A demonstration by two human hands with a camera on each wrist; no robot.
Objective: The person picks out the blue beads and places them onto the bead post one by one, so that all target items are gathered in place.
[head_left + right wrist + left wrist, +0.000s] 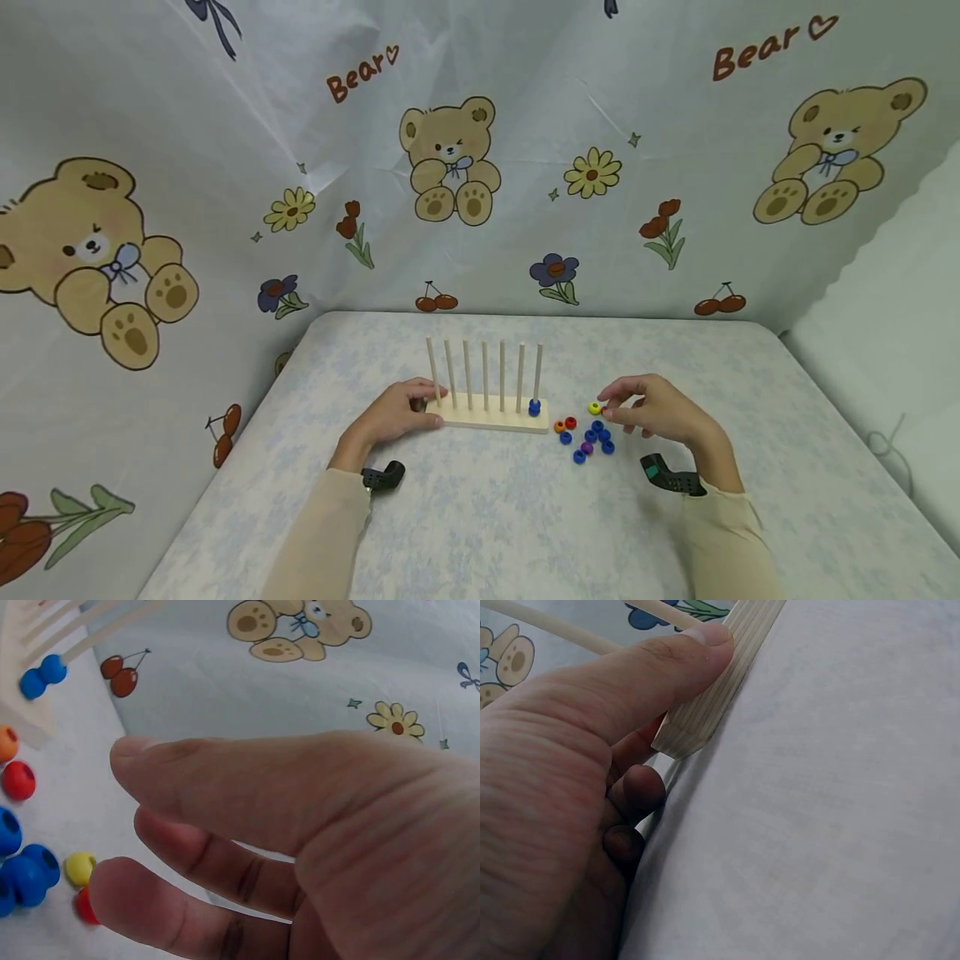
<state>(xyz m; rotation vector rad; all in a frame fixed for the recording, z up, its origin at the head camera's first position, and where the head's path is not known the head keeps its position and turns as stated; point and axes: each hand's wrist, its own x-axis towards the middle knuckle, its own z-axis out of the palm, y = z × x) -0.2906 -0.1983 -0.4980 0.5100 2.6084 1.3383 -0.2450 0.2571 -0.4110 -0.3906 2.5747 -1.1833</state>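
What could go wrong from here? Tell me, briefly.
The loose blue beads lie close together, so the right grip might knock some rolling.
The left grip holds only one end of the wooden base, so a bump at the far end might swing it.

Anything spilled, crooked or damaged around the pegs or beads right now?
Nothing stands out. The board sits on the table, its pegs look unbroken, and the loose beads lie bunched off its right end, by the right hand.

R fingers (150, 904) apart, L fingers (643, 787) bent
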